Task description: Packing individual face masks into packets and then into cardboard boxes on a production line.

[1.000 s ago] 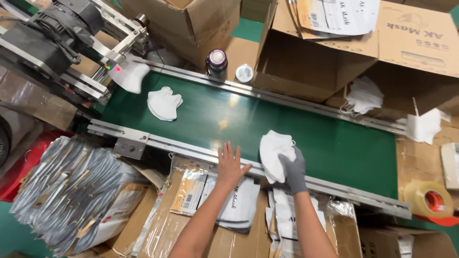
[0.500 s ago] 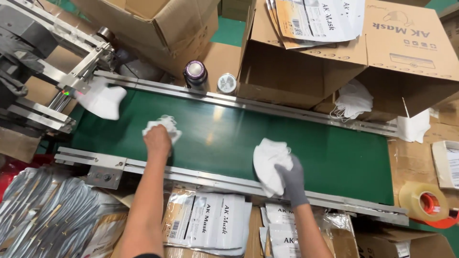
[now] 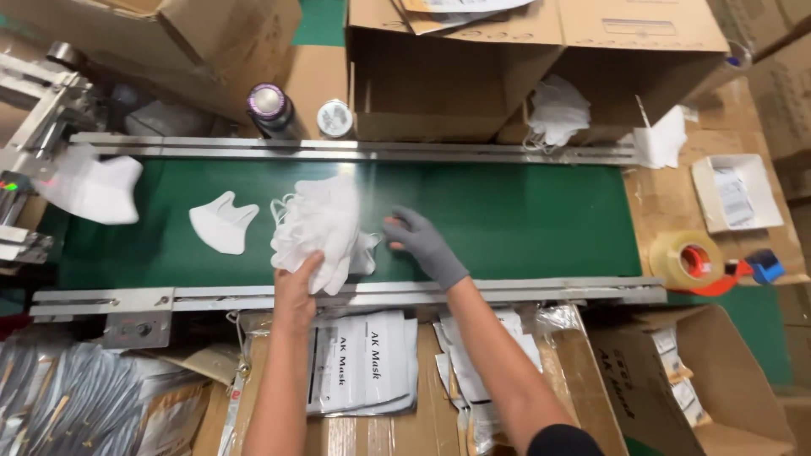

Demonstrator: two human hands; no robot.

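Masks, formerly 2 separate pieces, now form 1 white mask stack mid-belt: bare left hand grasps it at 6 o'clock; gloved right hand, fingers released, touches its 3 o'clock edge. Gathering appears complete.

Left hand fingertips hidden under the bunch of white masks, which is motion-blurred, so mask count can't be told. Grey-gloved right hand fingertips blurred where they meet the bunch; contact unclear. Both arms cut off by the bottom edge. White mask at the machine is blurred, and the machine is cut by the left edge. Silver pouches cropped at the bottom-left corner. Cardboard boxes cut off at top.
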